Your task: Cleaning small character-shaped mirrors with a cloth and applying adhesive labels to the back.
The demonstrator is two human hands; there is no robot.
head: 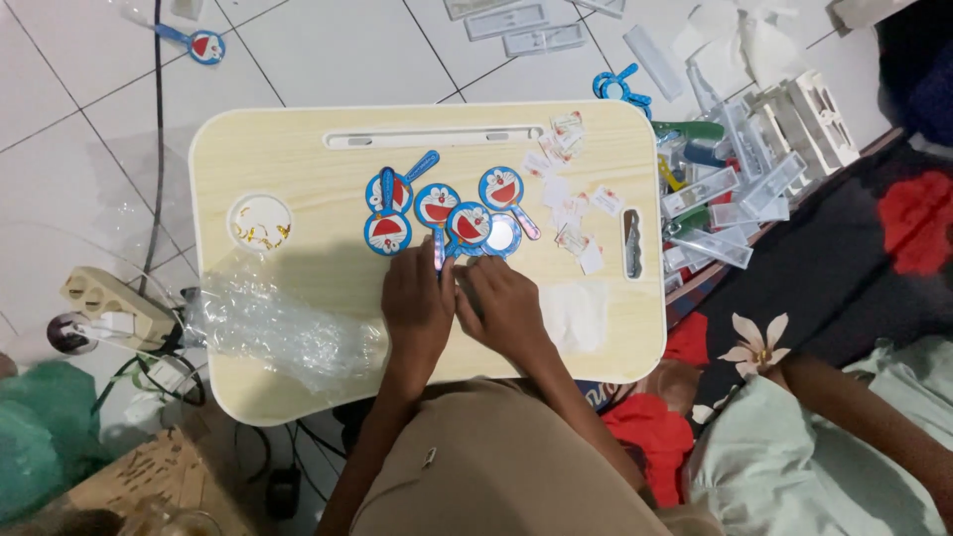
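Note:
My left hand [417, 308] and my right hand [504, 303] rest close together at the near middle of a small light wooden lap table [298, 159]. Their fingertips meet around the pink handle of a round blue cartoon-cat hand mirror [437, 213]; what exactly each finger pinches is hidden. Several similar blue round mirrors [387, 213] lie in a cluster just beyond my fingers, one showing its reflective face [503, 234]. Small paper tags [571, 213] are scattered to the right of them.
Crumpled clear plastic wrap [273, 323] lies on the table's near left. A round cup hole [260, 221] sits at left. Clear plastic boxes [725, 199] pile on the floor at right. A power strip [104, 298] and cables lie at left. Another person's arm [874, 417] is at lower right.

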